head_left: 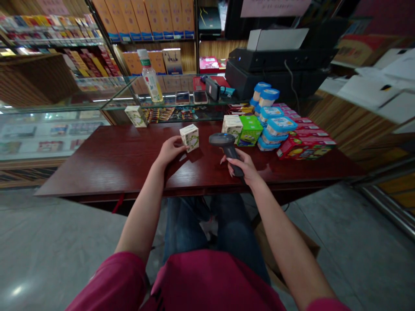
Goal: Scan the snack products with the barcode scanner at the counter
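Note:
My left hand [170, 150] is closed round a small white carton with green print [189, 137], held tilted just above the dark red wooden table [106, 162]. My right hand [244, 166] grips the handle of a grey barcode scanner [225, 144], whose head points left toward the carton. The two hands are about a hand's width apart near the middle of the table.
Another white carton [232, 126], a green box [250, 130], stacked blue-lidded tubs [275, 125] and red flat boxes [304, 144] crowd the table's right. A white carton [136, 115] lies at the back left. A glass counter [106, 100] carries a bottle [151, 77]. A black printer [275, 65] stands behind.

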`<state>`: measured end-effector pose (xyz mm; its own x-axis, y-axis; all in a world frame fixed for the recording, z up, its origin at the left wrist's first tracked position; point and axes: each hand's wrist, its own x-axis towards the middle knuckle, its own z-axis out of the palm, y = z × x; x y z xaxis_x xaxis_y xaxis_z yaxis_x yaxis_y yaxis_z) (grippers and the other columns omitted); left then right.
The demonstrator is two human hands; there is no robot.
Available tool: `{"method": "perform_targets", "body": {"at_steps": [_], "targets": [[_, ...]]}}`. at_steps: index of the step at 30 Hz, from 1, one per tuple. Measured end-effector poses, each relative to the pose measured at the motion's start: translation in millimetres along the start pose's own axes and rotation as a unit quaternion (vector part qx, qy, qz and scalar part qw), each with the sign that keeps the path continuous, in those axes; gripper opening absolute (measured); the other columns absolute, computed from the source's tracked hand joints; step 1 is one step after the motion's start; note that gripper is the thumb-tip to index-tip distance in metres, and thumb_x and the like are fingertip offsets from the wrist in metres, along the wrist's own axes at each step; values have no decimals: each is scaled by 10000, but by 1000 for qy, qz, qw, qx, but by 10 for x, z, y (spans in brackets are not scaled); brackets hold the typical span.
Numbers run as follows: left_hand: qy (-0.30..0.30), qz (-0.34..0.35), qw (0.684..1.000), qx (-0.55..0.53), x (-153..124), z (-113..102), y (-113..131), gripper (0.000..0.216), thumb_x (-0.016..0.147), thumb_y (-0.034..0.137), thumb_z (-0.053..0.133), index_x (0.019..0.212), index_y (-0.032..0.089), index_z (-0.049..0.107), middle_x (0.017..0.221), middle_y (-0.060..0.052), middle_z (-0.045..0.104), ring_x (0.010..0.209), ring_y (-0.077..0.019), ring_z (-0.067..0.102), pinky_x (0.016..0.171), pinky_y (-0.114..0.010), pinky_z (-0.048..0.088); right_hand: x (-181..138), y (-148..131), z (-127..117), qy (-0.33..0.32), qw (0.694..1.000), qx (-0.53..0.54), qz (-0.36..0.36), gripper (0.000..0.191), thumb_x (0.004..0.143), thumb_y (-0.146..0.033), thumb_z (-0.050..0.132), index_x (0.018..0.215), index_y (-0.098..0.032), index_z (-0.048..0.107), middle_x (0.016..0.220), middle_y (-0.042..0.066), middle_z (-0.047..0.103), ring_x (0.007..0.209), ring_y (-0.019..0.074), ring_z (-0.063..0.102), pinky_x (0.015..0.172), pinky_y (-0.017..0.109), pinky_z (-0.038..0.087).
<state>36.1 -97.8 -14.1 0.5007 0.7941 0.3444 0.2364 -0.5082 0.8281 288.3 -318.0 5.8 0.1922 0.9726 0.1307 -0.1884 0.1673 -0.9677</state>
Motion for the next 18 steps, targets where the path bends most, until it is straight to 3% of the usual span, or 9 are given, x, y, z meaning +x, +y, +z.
{"method": "perform_targets", "body": {"at_steps": [4,8,11,14,18], "targets": [[-49,20,999,-7,16,12,67,684,736,389,870,1377,235,685,1151,-72,734,1012,-242,694,996,-427,571,7,23,-30,6,1000,12,-8,387,790,-380,823,1105,-194,696,897,32,753,453,83,517,382,247,430],[-98,26,994,-42,83,87,89,601,753,409,858,1326,288,723,1286,-72,697,1210,-267,651,1093,-425,530,10,36,-46,10,999,24,-18,347,789,-381,815,1055,-193,694,884,29,749,455,86,514,386,249,440],[-118,-17,983,-142,124,222,107,702,729,437,882,1371,235,682,1288,-104,732,1118,-273,706,991,-425,585,-1,17,-37,3,1000,26,-13,349,784,-379,819,1051,-196,690,882,27,752,451,83,512,378,240,433],[-67,-56,973,-215,162,393,138,734,687,431,918,1327,169,673,1245,-135,766,1013,-262,746,880,-394,617,-16,-8,-22,-28,999,15,4,340,789,-379,820,1040,-191,689,885,33,757,452,83,516,379,239,433],[55,-102,975,-190,229,529,146,596,760,487,868,1214,139,700,1117,-141,801,907,-243,763,741,-330,613,-19,-9,-2,-55,998,-31,25,383,764,-378,855,1045,-182,682,878,45,773,457,85,533,396,237,430]]}}
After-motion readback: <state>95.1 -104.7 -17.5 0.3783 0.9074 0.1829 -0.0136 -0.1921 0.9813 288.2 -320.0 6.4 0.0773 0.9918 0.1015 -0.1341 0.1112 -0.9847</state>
